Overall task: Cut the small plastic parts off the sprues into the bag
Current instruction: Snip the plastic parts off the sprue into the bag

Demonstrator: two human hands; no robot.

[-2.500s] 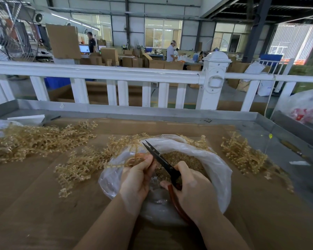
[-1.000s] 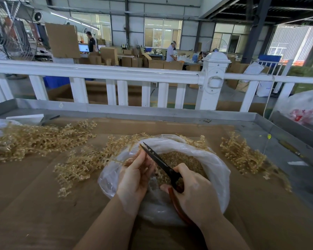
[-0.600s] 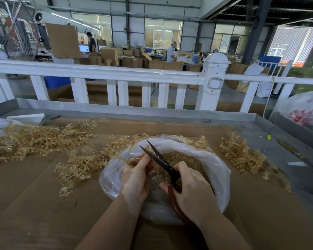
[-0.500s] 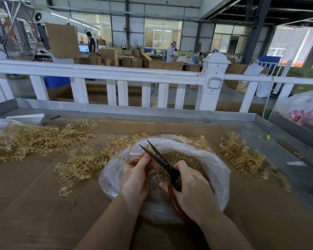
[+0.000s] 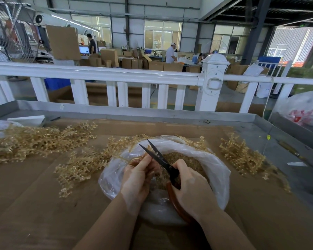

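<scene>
The person is working over a clear plastic bag (image 5: pixel 219 170) that is sitting open on the cardboard-covered counter (image 5: pixel 31 195), approx. centre of the view. The right hand (image 5: pixel 192 188) is gripping the scissors (image 5: pixel 163 163), fingers curled round the reddish-brown handle, w/ the dark blades standing apart in a narrow V and pointing up and left over the bag's mouth. The left hand (image 5: pixel 137 179) is sitting just beside the blades, its fingers pinching a sprue (image 5: pixel 123 157) that is trailing off to the left across the bag rim; the exact spot where the blades are meeting the plastic is hidden behind the fingers, so contact can't be told. Inside the bag a heap of small amber cut parts (image 5: pixel 188 159) is lying, partly hidden by both hands. More sprues are lying on the counter: a big pile (image 5: pixel 36 139) at far left, a looser pile (image 5: pixel 83 163) touching the bag's left side, and a smaller pile (image 5: pixel 242 156) to the right, apart from the bag. A white railing (image 5: pixel 116 76) is running along behind the counter's raised metal edge, and beyond it cardboard boxes (image 5: pixel 126 62) are standing on the shop floor, w/ other people working among them.
</scene>
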